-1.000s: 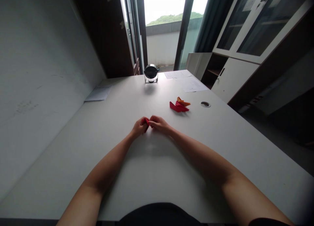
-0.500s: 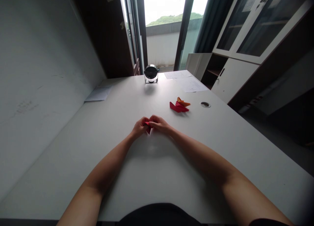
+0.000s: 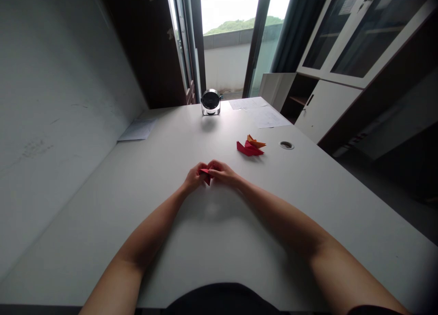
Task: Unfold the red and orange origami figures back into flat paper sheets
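Both hands have come together around one small piece of red folded paper (image 3: pixel 207 179), just above the middle of the frame's lower half. The left hand (image 3: pixel 194 177) has its fingers closed on the left side of the piece, and the right hand (image 3: pixel 221 171) pinches it from the right, the thumb laid along its top. There is no clear gap between the two hands at the far side; their fingertips seem to meet there, though I can't make out each finger. A pointed red corner hangs out below the grip, towards the person. Whether that corner touches the desk I cannot tell.

The white desk (image 3: pixel 150 182) fills most of the view. Right of centre lie a red folded shape (image 3: pixel 244 149) and an orange folded shape (image 3: pixel 256 144), close against one another, with a round desk inset (image 3: pixel 286 145) to their right. Near the far edge stands a round dark device (image 3: pixel 211 100) on a metal stand. Loose papers (image 3: pixel 272 117) lie at the desk's far right, and more sheets (image 3: pixel 137 130) sit by the pale wall (image 3: pixel 51 105) on the left. Daylight comes through the glass doors (image 3: pixel 229 9) at the top, and a white cabinet (image 3: pixel 326 105) stands at upper right with one lower door open.
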`<state>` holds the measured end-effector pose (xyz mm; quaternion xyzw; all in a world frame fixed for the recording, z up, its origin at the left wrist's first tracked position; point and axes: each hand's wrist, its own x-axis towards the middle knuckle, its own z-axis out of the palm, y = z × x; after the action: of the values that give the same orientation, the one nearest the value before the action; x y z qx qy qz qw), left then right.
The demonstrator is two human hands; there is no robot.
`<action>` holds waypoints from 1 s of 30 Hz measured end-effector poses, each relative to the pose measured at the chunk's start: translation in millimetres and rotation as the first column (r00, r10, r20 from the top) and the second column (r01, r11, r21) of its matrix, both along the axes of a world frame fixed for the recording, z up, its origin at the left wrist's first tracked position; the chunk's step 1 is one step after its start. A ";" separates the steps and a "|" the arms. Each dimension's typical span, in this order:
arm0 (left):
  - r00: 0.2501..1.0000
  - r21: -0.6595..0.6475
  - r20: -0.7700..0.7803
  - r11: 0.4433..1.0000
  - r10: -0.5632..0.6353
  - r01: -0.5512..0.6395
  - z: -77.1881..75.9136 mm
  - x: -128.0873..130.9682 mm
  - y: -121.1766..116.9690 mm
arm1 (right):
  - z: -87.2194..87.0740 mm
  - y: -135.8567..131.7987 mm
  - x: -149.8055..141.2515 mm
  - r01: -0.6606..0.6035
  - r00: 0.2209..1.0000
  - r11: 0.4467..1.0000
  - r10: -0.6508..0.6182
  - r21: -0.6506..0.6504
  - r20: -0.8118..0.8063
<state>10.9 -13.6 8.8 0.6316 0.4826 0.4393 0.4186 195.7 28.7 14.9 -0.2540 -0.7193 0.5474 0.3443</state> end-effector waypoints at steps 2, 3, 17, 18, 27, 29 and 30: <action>1.000 -0.002 -0.004 1.000 -0.008 0.008 -1.0 -0.5 0.7 | 0.1 0.5 0.6 -0.009 1.000 1.000 0.009 0.003 0.010; 1.000 -0.005 -0.005 1.000 -0.009 0.009 -1.6 -0.7 1.1 | 0.5 0.8 0.9 -0.015 1.000 1.000 0.015 0.007 0.015; 0.994 0.005 -0.075 0.997 0.080 -0.080 1.1 -0.6 3.1 | -13.3 1.5 -5.3 0.091 0.985 0.982 -0.113 0.163 0.130; 0.994 0.003 -0.063 0.996 0.084 -0.084 2.0 0.1 2.7 | -16.4 2.4 -6.4 0.103 0.983 0.979 -0.127 0.174 0.130; 0.998 -0.014 0.016 0.998 0.068 -0.067 -3.6 -0.1 4.1 | -21.7 4.5 -7.3 0.094 0.990 0.980 -0.111 0.173 0.089; 0.998 -0.025 0.030 0.999 0.049 -0.048 -7.3 -1.2 5.5 | -19.4 3.7 -6.1 0.064 0.994 0.985 -0.077 0.160 0.077; 0.998 -0.029 0.038 0.999 0.043 -0.042 -9.0 -1.8 6.3 | -18.4 3.4 -5.6 0.049 0.996 0.987 -0.061 0.154 0.069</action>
<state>9.1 -7.4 -0.2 0.6064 0.4941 0.4534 0.4274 190.1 32.1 -3.5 -0.2668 -0.7640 0.4713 0.3509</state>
